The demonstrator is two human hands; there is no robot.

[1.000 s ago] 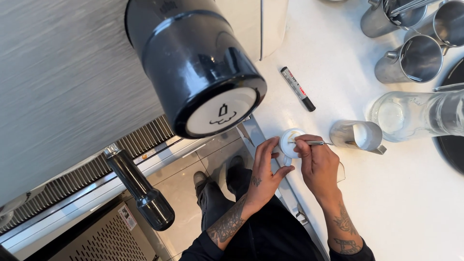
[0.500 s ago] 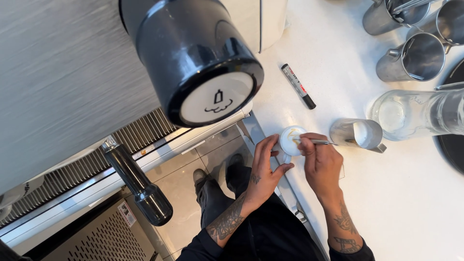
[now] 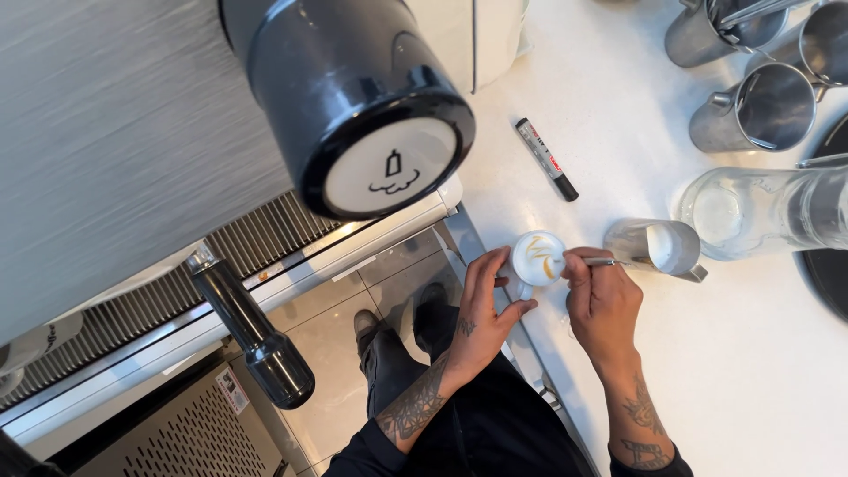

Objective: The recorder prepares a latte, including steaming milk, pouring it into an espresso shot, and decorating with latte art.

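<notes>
Left hand (image 3: 484,309) cups a small white cup (image 3: 537,258) of foamed coffee at the counter's (image 3: 618,115) near edge, while right hand (image 3: 602,305) pinches a thin metal tool (image 3: 601,261) over it.

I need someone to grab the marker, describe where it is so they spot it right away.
On the white counter, look right of the big dark cylinder. The marker lies flat, alone, above the cup. It is the only slim grey stick with a black cap.

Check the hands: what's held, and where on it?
Left hand holds the small white cup of coffee by its side, fingers around the wall. Right hand pinches a thin metal tool near its back end, tip at the cup's rim.
</notes>
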